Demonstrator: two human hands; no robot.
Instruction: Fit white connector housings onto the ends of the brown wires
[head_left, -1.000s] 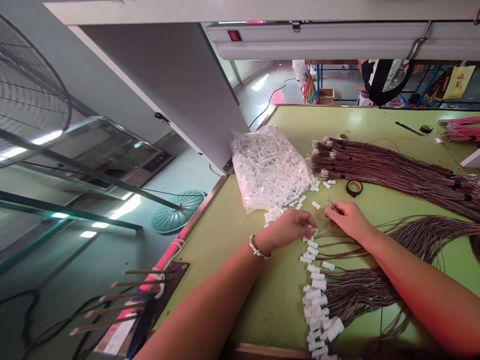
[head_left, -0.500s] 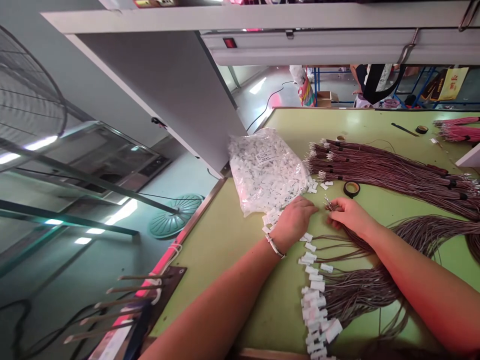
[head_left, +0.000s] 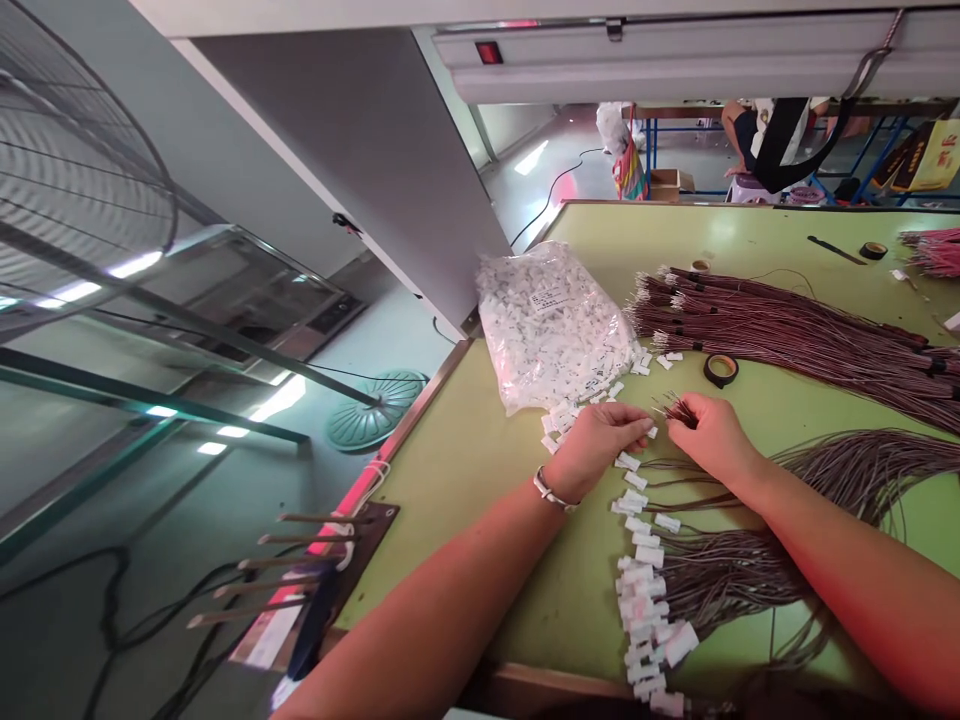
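My left hand (head_left: 600, 448) is pinched closed on a small white connector (head_left: 652, 432), of which only a bit shows past the fingertips. Just to its right, my right hand (head_left: 712, 442) grips several thin brown wires (head_left: 677, 408), their bare metal ends pointing left toward the connector. A small gap separates the two hands. Below them, a column of white connectors (head_left: 641, 590) with brown wires attached runs down the table. Loose connectors (head_left: 559, 420) lie beside a clear plastic bag (head_left: 555, 320) full of the same white pieces, behind my left hand.
Taped brown wire bundles (head_left: 787, 320) lie at the back right, near a roll of black tape (head_left: 721, 370). Pink wires (head_left: 934, 250) rest at the far right. A rack with wooden pegs (head_left: 367, 540) sits at the left edge of the green table (head_left: 442, 480). A person sits beyond.
My left hand has come closer to the right, now with a white connector at its fingertips. The wire ends in my right hand are fanned out more. The whole view has shifted slightly.
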